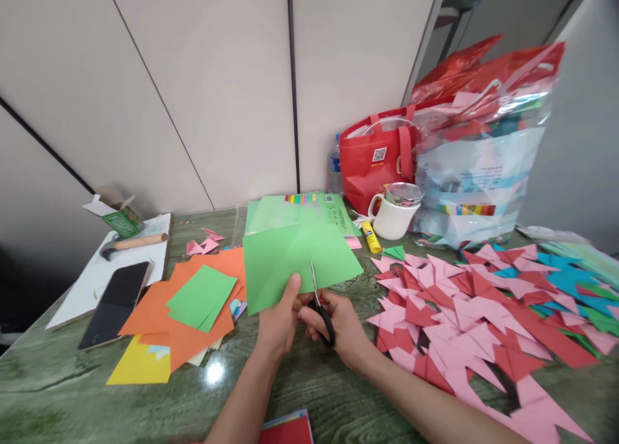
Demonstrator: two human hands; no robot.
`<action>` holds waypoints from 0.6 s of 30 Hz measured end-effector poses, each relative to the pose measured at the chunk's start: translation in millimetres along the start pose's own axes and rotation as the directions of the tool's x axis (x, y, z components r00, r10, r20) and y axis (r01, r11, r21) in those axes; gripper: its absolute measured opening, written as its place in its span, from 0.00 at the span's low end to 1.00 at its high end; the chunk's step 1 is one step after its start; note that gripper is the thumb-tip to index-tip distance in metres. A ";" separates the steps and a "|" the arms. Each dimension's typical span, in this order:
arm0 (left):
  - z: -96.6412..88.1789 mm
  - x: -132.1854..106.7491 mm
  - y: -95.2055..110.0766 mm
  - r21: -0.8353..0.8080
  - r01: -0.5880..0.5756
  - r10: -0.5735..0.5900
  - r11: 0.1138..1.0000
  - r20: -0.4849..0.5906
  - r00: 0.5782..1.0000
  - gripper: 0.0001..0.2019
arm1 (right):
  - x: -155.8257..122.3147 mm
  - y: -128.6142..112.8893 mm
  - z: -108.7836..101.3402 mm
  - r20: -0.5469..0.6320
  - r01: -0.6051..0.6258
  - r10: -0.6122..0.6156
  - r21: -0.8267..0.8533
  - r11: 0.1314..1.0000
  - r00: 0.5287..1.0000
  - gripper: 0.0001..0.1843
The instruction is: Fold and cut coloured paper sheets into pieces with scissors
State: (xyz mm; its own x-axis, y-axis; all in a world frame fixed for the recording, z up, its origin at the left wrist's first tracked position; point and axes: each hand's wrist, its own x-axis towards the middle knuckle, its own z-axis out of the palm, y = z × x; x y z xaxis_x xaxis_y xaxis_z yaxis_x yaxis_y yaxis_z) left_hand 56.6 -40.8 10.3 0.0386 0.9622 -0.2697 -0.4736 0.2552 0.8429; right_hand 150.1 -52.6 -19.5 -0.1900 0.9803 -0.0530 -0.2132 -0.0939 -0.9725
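Note:
My left hand (pixel 280 321) pinches the lower edge of a green paper sheet (pixel 294 260), held up over the green table (pixel 72 399). My right hand (pixel 341 325) grips black-handled scissors (pixel 319 305). Their blades point up into the sheet's bottom edge near its middle crease. Both hands are close together at the table's centre front.
Orange, green and yellow sheets (pixel 188 308) lie left, beside a phone (pixel 116 302) and a hammer (pixel 130 243) on a white board. Several folded pink and red paper pieces (pixel 464 308) cover the right. A white mug (pixel 394 212), glue stick (pixel 371 236), red bag (pixel 377 160) and plastic bag (pixel 478 167) stand behind.

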 end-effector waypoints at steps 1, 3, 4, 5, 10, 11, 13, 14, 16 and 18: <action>0.4 -0.3 1.8 -0.017 0.019 -0.018 1.000 0.060 0.998 0.22 | 0.1 1.6 0.3 0.002 0.006 -0.006 -0.002 1.000 1.000 0.18; -0.9 0.4 4.7 -0.032 0.062 -0.056 0.998 0.168 0.984 0.21 | 0.7 4.9 0.9 0.010 0.015 -0.015 0.004 1.000 1.000 0.18; -2.3 1.2 5.8 -0.039 0.093 -0.083 0.995 0.205 0.975 0.21 | 1.2 6.5 1.2 0.013 0.015 -0.015 0.011 1.000 1.000 0.18; -3.6 2.1 6.7 -0.049 0.122 -0.107 0.991 0.232 0.967 0.20 | 1.9 8.1 1.3 0.014 0.013 -0.014 0.020 1.000 1.000 0.18; -6.8 6.2 9.3 -0.220 0.096 -0.045 0.971 0.228 0.973 0.17 | 5.3 12.6 0.5 0.033 0.014 -0.015 0.012 1.000 0.999 0.19; -7.2 7.3 9.4 -0.248 0.080 -0.025 0.966 0.218 0.976 0.16 | 5.4 12.7 0.8 0.052 0.003 -0.003 -0.013 1.000 0.999 0.19; -9.3 10.2 9.6 -0.288 0.048 0.009 0.957 0.195 0.981 0.16 | 4.5 12.5 2.6 0.093 -0.022 0.028 -0.064 0.998 0.995 0.20; -11.0 12.1 9.8 -0.309 0.023 0.034 0.951 0.177 0.984 0.15 | 3.6 12.4 3.8 0.107 -0.025 0.034 -0.083 0.996 0.994 0.19; -15.8 16.5 10.5 -0.357 -0.037 0.088 0.933 0.126 0.988 0.14 | 1.3 12.3 5.7 0.101 0.021 -0.006 -0.146 0.989 0.995 0.17; -20.9 21.0 11.3 -0.390 -0.071 0.110 0.918 0.078 0.991 0.12 | -0.5 11.9 5.1 0.044 0.147 -0.140 -0.306 0.941 0.989 0.14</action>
State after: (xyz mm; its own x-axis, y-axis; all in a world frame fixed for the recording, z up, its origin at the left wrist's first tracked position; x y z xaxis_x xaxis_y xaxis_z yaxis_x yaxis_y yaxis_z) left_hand 33.7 -19.7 4.5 0.0545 0.9888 -0.1387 -0.7808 0.1288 0.6113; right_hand 142.8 -55.1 -29.9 -0.2005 0.9752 0.0935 0.0650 0.1085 -0.9920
